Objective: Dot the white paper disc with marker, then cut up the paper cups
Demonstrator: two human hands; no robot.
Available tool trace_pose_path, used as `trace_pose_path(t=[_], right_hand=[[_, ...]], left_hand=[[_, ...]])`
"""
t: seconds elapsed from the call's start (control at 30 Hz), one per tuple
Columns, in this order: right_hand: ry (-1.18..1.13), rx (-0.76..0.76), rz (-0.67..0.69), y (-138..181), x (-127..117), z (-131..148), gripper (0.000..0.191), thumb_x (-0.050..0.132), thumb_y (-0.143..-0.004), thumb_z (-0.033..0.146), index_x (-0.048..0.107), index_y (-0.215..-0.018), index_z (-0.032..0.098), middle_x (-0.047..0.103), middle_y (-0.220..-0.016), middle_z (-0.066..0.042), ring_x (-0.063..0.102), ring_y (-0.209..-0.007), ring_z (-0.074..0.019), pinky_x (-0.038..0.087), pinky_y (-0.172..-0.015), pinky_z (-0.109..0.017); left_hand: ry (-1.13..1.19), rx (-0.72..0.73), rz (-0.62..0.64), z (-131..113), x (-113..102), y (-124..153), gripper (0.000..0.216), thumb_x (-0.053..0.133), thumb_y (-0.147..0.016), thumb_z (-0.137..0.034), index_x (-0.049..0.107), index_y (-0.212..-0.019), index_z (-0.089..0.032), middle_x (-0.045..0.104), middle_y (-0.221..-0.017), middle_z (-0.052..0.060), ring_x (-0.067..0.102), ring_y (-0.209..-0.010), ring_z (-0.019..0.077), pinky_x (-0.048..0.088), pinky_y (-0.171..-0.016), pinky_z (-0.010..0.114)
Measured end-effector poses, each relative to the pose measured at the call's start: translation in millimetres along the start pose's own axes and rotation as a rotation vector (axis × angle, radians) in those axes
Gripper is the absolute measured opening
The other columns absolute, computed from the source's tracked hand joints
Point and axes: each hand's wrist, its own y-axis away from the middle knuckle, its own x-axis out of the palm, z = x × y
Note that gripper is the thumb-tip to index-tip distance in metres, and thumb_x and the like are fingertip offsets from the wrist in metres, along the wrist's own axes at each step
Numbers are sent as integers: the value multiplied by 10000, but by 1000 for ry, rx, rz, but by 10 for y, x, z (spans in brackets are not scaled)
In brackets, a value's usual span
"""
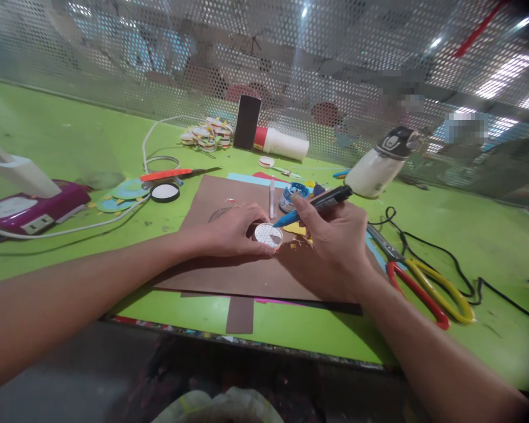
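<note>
My left hand (pixel 242 232) grips a small round white disc (pixel 267 234) by its edge, thumb in front and fingers behind. Fine lines and a grey patch mark the disc's face. In my right hand (pixel 335 232) is a blue marker pen (pixel 293 216) with a black rear end, slanting down to the left. Its tip meets or hovers just over the disc's upper edge; I cannot tell which. Both hands are above a brown sheet (pixel 242 276). Behind the disc are an open jar of blue paint (pixel 293 197) and a clear slim tube (pixel 272 200). Yellow scraps (pixel 295 229) lie between my hands.
Scissors (pixel 423 282) with red and yellow handles lie at right beside a black cord (pixel 445 252). A white bottle (pixel 379 164) stands behind them. At left are a purple power strip (pixel 35 205), an orange cutter (pixel 165 175) and a black-rimmed disc (pixel 164 192). A phone (pixel 247 122) leans at the back.
</note>
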Motion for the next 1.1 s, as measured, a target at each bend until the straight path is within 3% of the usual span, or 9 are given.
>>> trace_pose_path(t=[0.5,1.1], right_hand=[[54,79,164,31,26,-106,379,671,-824,494,596,-617,186,555,-626,1,449,-590,-122,395,-532,-258],[55,101,211,43,54,-163,380,661,-816,526,611,-661,184,620,-654,-12,495,-587,-134,393,-538,-275]], left_hand=[[-5,-38,-2,-47,-4,9,517,727,-700,-510,590,-1095,-206,643,-1037,56,563,-942,243,435,-800,349],[22,-24,-4,-25,14,2,508,730,-696,-497,592,-1084,-198,638,-1023,62,568,-920,237,446,-773,347]])
